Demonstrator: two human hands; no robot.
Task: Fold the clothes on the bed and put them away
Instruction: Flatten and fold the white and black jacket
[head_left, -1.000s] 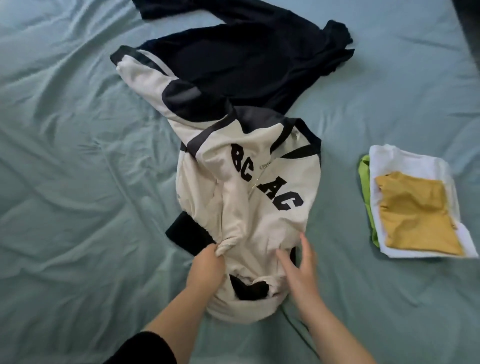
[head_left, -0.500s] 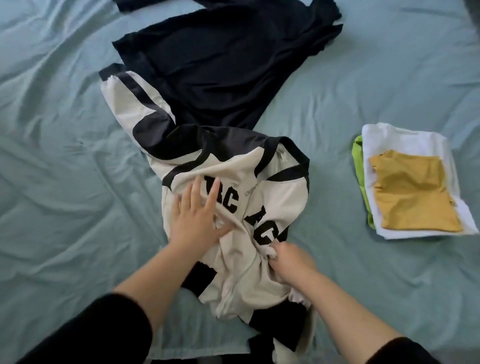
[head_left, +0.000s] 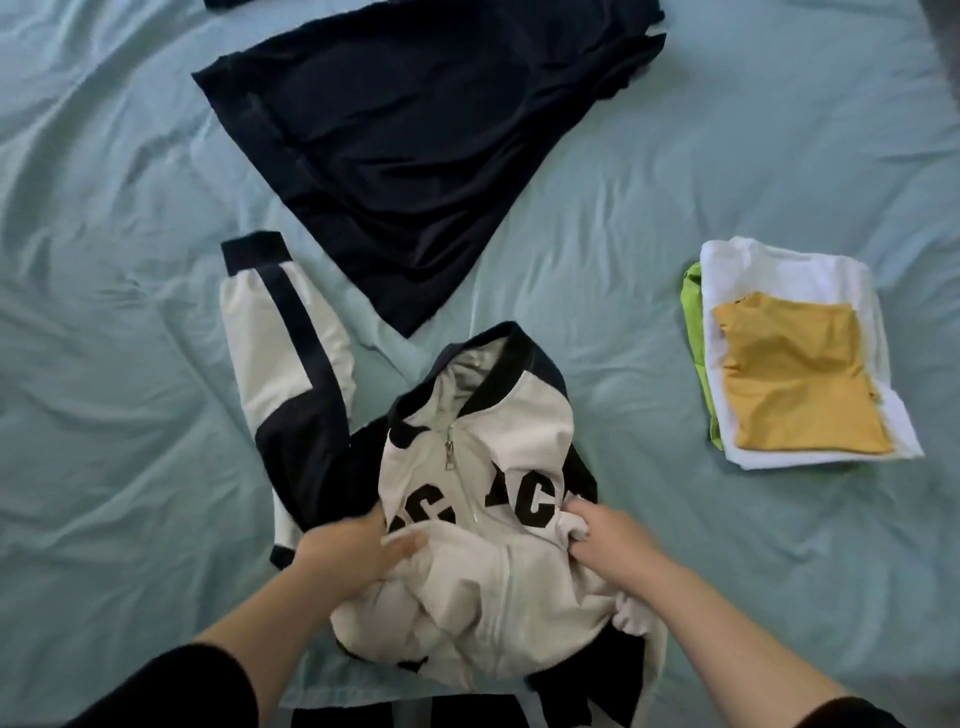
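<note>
A cream zip jacket (head_left: 483, 447) with black trim and black letters lies crumpled near the bed's front edge, one sleeve (head_left: 283, 332) stretched up to the left. My left hand (head_left: 353, 558) grips its left side, thumb over the cream cloth. My right hand (head_left: 608, 540) pinches a bunch of cloth at its right side beside the letters. A dark navy garment (head_left: 415, 135) lies spread flat farther back.
A folded stack sits on the right: a mustard top (head_left: 795, 384) on a white one (head_left: 779, 270) over a lime green one (head_left: 693, 291). The teal bed sheet (head_left: 104, 364) is wrinkled all around. The bed's front edge runs just below the jacket.
The jacket has been dragged toward me, off the navy garment. My left hand went from lying flat on the chest letters to gripping the left side; my right hand keeps its pinch.
</note>
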